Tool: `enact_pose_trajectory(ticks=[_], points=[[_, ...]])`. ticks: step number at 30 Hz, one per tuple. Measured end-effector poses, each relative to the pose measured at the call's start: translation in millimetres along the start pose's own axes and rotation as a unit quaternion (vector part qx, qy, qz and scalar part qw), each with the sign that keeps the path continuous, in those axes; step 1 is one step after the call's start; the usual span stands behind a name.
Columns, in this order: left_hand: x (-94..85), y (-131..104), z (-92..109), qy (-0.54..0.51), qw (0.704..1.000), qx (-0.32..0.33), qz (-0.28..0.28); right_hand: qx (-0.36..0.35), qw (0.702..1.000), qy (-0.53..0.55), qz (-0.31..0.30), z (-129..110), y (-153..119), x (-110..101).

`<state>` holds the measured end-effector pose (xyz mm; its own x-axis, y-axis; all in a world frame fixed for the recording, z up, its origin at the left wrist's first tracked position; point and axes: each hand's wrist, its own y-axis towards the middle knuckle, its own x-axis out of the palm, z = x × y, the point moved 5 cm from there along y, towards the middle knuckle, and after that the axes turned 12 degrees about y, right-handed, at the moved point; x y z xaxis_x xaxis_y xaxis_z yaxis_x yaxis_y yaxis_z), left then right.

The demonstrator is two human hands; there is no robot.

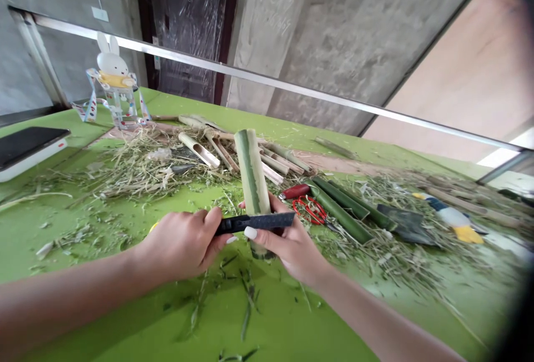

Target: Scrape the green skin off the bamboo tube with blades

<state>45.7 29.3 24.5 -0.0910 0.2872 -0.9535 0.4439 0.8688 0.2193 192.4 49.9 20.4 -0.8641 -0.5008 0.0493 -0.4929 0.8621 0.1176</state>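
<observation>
Near the middle of the head view, a bamboo tube [251, 170] stands nearly upright, pale where its skin is scraped and with a dark green stripe. My left hand [187, 242] is closed round the black handle of a knife [267, 222], whose dark blade lies across the lower front of the tube. My right hand [290, 242] is wrapped round the tube's lower part from the right, its thumb beside the lower edge of the blade. Thin green shavings [248, 295] lie on the green table [137, 317] below.
Split bamboo pieces [200, 150] and a shavings pile [137, 167] lie behind. Red-handled scissors [309, 210], green bamboo lengths [342, 212] and a yellow-and-white item [454, 220] are at right. A boxy device [29, 150] and a rabbit-shaped bottle [114, 75] stand at left.
</observation>
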Motion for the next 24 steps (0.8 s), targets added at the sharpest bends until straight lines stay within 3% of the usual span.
enact_pose_trajectory(ticks=[6, 12, 17, 20, 22, 24], points=[[-3.0, -1.7, 1.8, 0.004, 1.000, 0.013, -0.009, -0.012, 1.000, -0.011, 0.009, -6.8, -7.7, 7.0], [-13.3, -1.4, 1.7, 0.039, 0.999, -0.001, 0.019, -0.019, 0.999, 0.010, 0.038, -6.0, -11.8, 9.5], [-10.9, 8.5, 1.0, 0.038, 0.998, 0.015, 0.039, -0.045, 0.997, -0.036, 0.047, -10.3, -8.0, 3.5], [-16.3, 25.5, -34.5, -0.007, 0.999, -0.048, 0.022, -0.014, 0.998, -0.062, 0.014, -6.3, -8.7, 5.9], [-27.2, 32.0, -84.4, -0.017, 0.976, -0.215, 0.020, 0.012, 0.997, -0.069, -0.041, -1.7, -10.0, 12.9], [-46.1, 30.4, -126.5, 0.020, 0.945, -0.316, 0.082, 0.031, 0.994, -0.059, -0.084, 1.6, -8.4, 17.7]])
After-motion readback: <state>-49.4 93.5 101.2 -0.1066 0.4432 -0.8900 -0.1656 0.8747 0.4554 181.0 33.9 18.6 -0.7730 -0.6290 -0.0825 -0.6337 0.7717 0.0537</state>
